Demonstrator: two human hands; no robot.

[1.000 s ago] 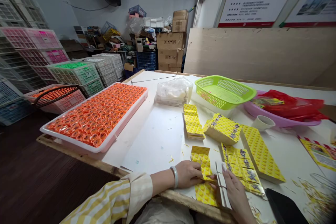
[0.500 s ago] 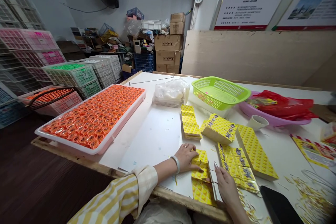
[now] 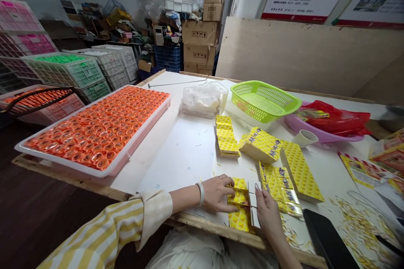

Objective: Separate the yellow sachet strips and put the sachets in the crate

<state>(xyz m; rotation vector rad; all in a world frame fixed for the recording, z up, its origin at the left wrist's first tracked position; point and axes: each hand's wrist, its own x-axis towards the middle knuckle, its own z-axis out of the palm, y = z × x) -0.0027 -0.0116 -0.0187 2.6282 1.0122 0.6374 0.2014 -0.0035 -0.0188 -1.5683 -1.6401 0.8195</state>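
My left hand [image 3: 217, 193], with a ring and a pale bangle, lies with its fingers spread on yellow patterned cards [image 3: 238, 217] at the table's front edge. Just right of it, my right hand [image 3: 269, 213] is closed, thumb and fingers together, at a white strip [image 3: 253, 201] beside these cards. A thin dark line runs from the cards toward its fingertips; whatever they grip is too small to make out. Close by are a row of yellow cards with dark lettering [image 3: 280, 189], a lettered stack [image 3: 261, 145], a long yellow block [image 3: 301, 172] and a fanned stack [image 3: 226, 136].
On the left stands a white tray [image 3: 118, 170] of orange-topped cups. Farther back are a clear plastic bag [image 3: 203, 98], a green basket [image 3: 267, 101], a purple basin [image 3: 334, 135] and a white cup [image 3: 305, 138]. A black phone-like slab [image 3: 328, 239] and yellow scraps [image 3: 360, 227] lie right.
The view has shifted, so the table sits higher in the picture. My left fingers have spread slightly on the cards. My right hand stays at the white strip.
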